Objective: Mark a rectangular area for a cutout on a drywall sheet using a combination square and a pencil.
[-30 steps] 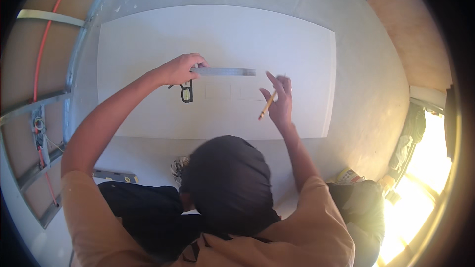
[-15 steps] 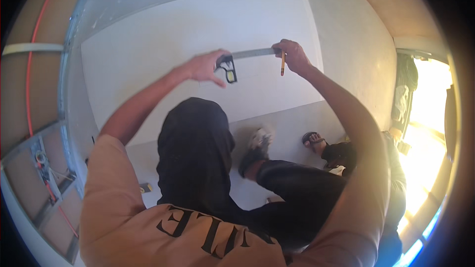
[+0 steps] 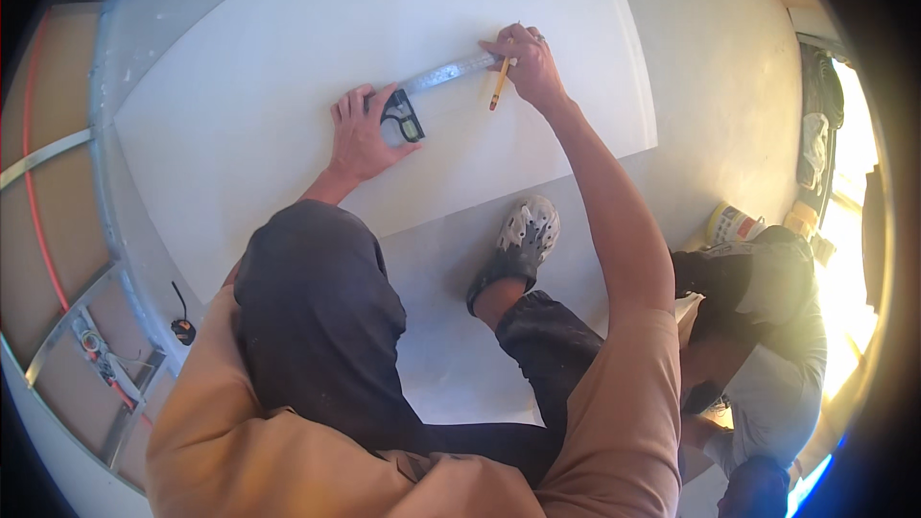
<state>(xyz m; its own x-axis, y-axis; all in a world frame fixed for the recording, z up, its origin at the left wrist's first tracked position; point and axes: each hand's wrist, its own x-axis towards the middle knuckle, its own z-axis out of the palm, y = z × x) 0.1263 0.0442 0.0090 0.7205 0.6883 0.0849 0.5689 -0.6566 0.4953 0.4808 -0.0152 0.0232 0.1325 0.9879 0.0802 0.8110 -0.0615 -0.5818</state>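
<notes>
A combination square (image 3: 449, 73) with a steel blade and a black head lies over a large white board (image 3: 259, 115). My left hand (image 3: 357, 139) grips the head, thumb along its lower edge and fingers on the far side; a greenish vial shows in the head. My right hand (image 3: 528, 62) pinches the far right end of the blade. A yellow pencil (image 3: 500, 83) is also held in those fingers, pointing down toward the board.
My shoe (image 3: 530, 230), a grey clog, stands just off the board's near edge. Another person (image 3: 767, 355) crouches at the right, near a white-and-yellow bucket (image 3: 734, 223). Metal wall framing (image 3: 106, 182) with a red conduit rises at the left. A small dark tool (image 3: 182, 330) lies beside it.
The square has tilted, its right end higher, and its head now sits lower left. My view has shifted. The other person, standing before, is now crouched at the right.
</notes>
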